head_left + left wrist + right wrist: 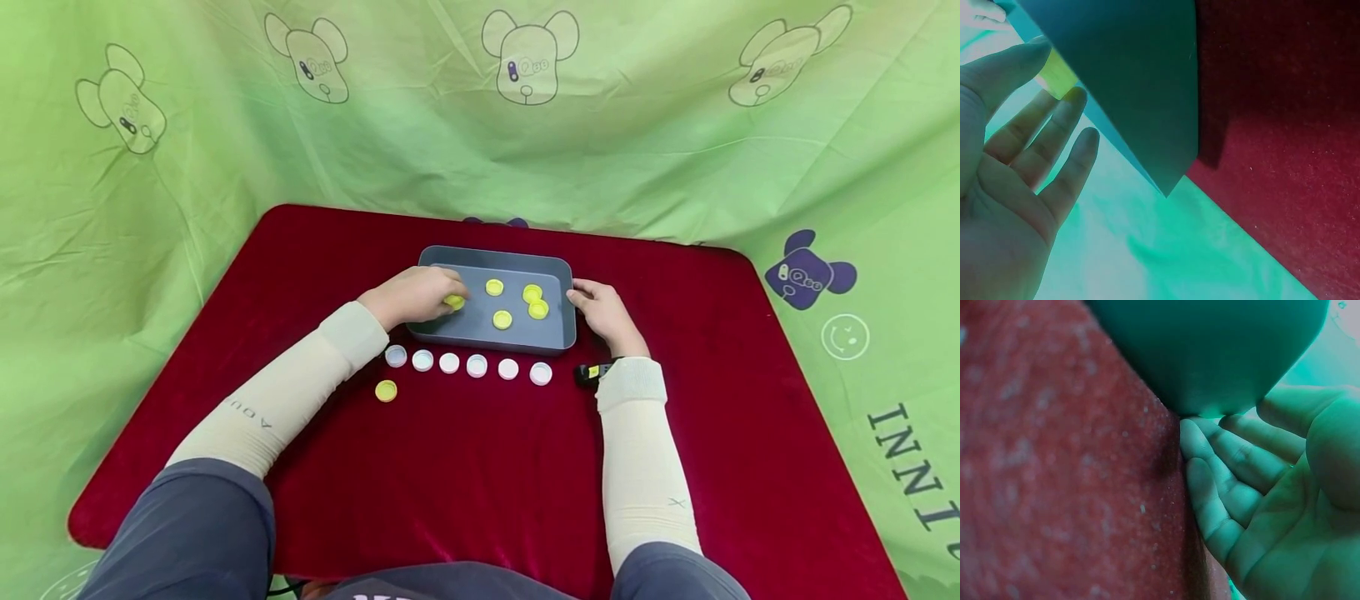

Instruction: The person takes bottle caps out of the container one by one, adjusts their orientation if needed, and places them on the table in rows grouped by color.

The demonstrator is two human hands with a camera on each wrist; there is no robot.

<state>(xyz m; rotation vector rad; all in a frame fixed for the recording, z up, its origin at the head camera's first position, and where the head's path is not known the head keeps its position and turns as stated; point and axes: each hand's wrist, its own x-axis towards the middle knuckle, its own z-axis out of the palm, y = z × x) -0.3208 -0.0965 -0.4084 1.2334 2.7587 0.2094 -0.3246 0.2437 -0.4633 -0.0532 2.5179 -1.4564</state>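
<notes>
My left hand (420, 296) reaches over the left end of a grey tray (487, 338) and pinches a yellow bottle cap (453, 302). In the left wrist view that cap (1057, 76) shows between thumb and fingers, partly behind the tray wall. Several more yellow caps (502, 320) lie on the tray floor, two of them overlapping (538, 309) toward the right. My right hand (606, 315) is at the tray's right end, thumb at the wall. In the right wrist view its fairly straight fingers (1235, 453) reach the lower edge of the tray (1210, 356).
Several white caps (476, 366) form a row in front of the tray, on the red tablecloth (480, 467). One yellow cap (386, 391) lies nearer, below the row's left end. Behind the table hangs a green printed curtain (420, 150).
</notes>
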